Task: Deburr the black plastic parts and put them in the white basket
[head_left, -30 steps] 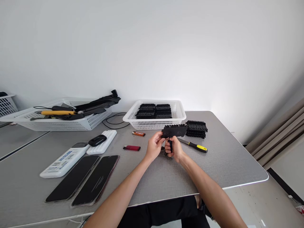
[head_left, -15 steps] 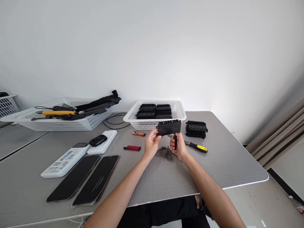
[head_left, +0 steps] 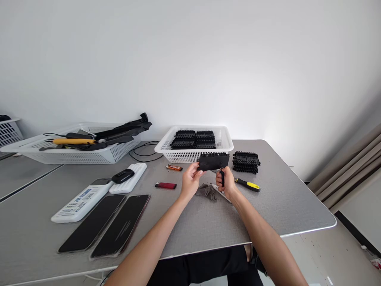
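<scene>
My left hand is closed on the left end of a flat black plastic plate, which has a toothed upper edge and is held tilted above the table. Just below the plate's right end, my right hand is closed round a narrow black tool; its kind is unclear, and its top reaches the plate's lower edge. A crumpled grey cloth lies beneath the hands. Beside it, a pale, thin strip shows partly under my right wrist. A hand tool with a black-and-yellow handle lies to the right.
Behind the hands stands a white basket holding several black plastic pieces. More are stacked at right. A red lighter, an orange lighter, two phones, white power banks and a tool-filled basket are at left.
The plate and my right hand with the black tool have shifted slightly right. The plate has tipped a little. The pale strip beside the cloth has come into view.
</scene>
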`<state>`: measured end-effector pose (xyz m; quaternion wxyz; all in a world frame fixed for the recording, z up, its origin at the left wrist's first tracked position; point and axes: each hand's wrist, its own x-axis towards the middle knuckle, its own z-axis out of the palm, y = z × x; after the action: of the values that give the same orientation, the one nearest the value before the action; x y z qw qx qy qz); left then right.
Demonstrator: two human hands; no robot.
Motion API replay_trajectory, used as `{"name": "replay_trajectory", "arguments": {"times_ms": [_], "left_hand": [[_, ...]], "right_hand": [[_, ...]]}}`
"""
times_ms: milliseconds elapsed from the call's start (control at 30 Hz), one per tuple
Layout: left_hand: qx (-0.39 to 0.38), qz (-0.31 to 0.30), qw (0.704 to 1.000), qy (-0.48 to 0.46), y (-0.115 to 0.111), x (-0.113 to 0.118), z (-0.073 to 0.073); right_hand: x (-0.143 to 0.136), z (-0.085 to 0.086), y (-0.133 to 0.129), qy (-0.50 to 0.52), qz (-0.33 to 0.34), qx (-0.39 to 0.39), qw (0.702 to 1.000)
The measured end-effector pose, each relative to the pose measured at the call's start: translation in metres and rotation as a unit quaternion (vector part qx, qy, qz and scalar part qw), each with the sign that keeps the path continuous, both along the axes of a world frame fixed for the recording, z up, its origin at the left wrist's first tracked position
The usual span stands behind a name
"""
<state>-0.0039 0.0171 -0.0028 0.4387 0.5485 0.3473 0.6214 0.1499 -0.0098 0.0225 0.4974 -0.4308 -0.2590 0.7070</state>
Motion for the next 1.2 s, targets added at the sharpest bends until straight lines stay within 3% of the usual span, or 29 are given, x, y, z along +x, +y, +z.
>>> {"name": "replay_trajectory", "arguments": {"times_ms": [267, 333, 400, 433, 500, 600, 700, 967, 1200], "left_hand": [[-0.002, 0.013, 1.000, -0.019, 0.003, -0.001, -0.003], [0.003, 0.027, 0.999, -0.030, 0.005, -0.003, -0.004], [0.006, 0.047, 0.998, -0.040, 0.007, -0.005, -0.006], [0.006, 0.059, 0.997, -0.046, 0.008, -0.006, -0.008], [0.004, 0.081, 0.995, -0.059, 0.011, -0.008, -0.009], [0.003, 0.101, 0.993, -0.067, 0.013, -0.011, -0.011], [0.011, 0.110, 0.992, -0.053, 0.014, -0.012, -0.012], [0.047, 0.115, 0.992, -0.009, 0.013, -0.011, -0.011], [0.058, 0.116, 0.992, 0.000, 0.010, -0.013, -0.006]], "right_hand": [[0.001, 0.000, 0.000, -0.031, 0.019, 0.052, 0.998], [0.002, -0.001, 0.000, -0.047, 0.002, 0.079, 0.996], [0.004, -0.004, -0.002, -0.133, -0.043, 0.141, 0.980], [0.005, -0.006, -0.002, -0.209, -0.066, 0.181, 0.959], [0.007, -0.010, -0.003, -0.392, -0.085, 0.246, 0.882], [0.008, -0.017, -0.002, -0.597, -0.044, 0.244, 0.763], [0.007, -0.022, -0.001, -0.661, -0.013, 0.226, 0.715], [0.004, -0.032, -0.001, -0.649, -0.005, 0.229, 0.726], [0.007, -0.027, 0.005, -0.567, -0.039, 0.249, 0.784]]}}
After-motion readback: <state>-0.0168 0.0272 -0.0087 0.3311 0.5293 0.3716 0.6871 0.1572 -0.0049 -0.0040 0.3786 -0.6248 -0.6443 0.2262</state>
